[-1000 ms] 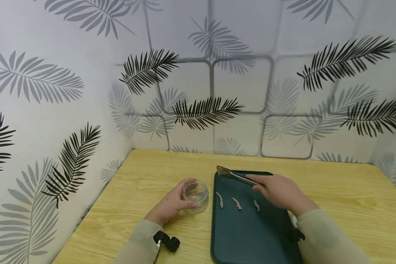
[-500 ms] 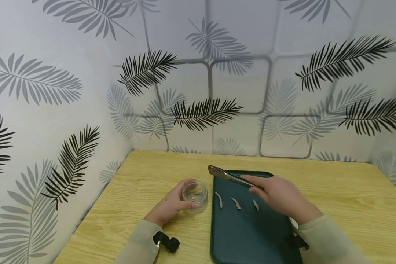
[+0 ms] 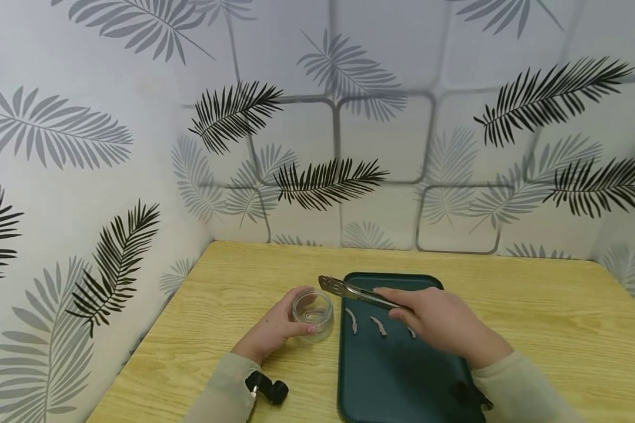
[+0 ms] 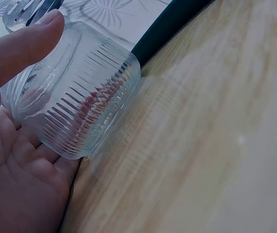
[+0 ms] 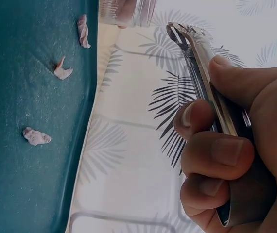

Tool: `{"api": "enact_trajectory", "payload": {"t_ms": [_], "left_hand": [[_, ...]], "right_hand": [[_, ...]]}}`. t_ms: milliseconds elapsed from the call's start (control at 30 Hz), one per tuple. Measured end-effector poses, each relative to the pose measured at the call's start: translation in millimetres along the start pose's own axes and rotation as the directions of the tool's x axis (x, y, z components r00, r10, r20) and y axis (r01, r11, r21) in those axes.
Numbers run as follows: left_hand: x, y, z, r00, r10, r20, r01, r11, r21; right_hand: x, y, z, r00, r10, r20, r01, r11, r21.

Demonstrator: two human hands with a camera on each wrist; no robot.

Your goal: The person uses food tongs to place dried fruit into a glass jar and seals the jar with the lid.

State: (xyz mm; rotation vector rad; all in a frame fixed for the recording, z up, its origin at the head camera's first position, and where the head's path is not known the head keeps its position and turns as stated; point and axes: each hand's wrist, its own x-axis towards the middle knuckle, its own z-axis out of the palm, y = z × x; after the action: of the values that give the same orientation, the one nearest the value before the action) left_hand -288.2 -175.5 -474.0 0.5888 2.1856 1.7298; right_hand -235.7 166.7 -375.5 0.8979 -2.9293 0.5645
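Glass jar [image 3: 321,322] in left hand [image 3: 275,328], metal tongs [image 3: 349,291] in right hand [image 3: 447,323]

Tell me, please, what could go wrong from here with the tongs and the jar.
The tongs in the right hand reach close to the clear jar the left hand holds and might knock it. In the head view, the right hand partly hides one strip on the tray, which might be brushed or overlooked.

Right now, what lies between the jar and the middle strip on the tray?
In the head view: a little bare table, the tray's rim, then the left strip.
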Motion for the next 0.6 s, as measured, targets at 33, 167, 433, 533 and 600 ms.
{"api": "enact_trajectory", "payload": {"t_ms": [33, 167, 433, 533, 600], "left_hand": [[0.0, 0.1, -0.1, 1.0, 0.0, -0.002, 0.0, 1.0, 0.001], [0.2, -0.3, -0.3, 1.0, 0.002, 0.0, -0.002, 1.0, -0.004], [0.8, -1.0, -0.3, 1.0, -0.007, -0.006, 0.007, 1.0, 0.002], [1.0, -1.8, -0.6, 1.0, -0.004, -0.004, 0.004, 1.0, 0.002], [0.8, -2.3, -0.9, 1.0, 0.0, 0.001, 0.0, 1.0, 0.002]], "right_hand": [[0.0, -1.1, -0.2, 1.0, -0.003, -0.001, 0.003, 1.0, -0.003], [0.2, -4.5, 0.3, 1.0, -0.013, 0.0, 0.013, 1.0, -0.023], [1.0, -9.0, -1.2, 0.999, 0.011, 0.052, -0.01, 1.0, -0.001], [0.0, -7.9, -1.7, 0.998, 0.013, 0.055, -0.013, 1.0, 0.006], [-1.0, -6.5, -2.1, 0.998, 0.013, 0.054, -0.014, 1.0, 0.017]]}}
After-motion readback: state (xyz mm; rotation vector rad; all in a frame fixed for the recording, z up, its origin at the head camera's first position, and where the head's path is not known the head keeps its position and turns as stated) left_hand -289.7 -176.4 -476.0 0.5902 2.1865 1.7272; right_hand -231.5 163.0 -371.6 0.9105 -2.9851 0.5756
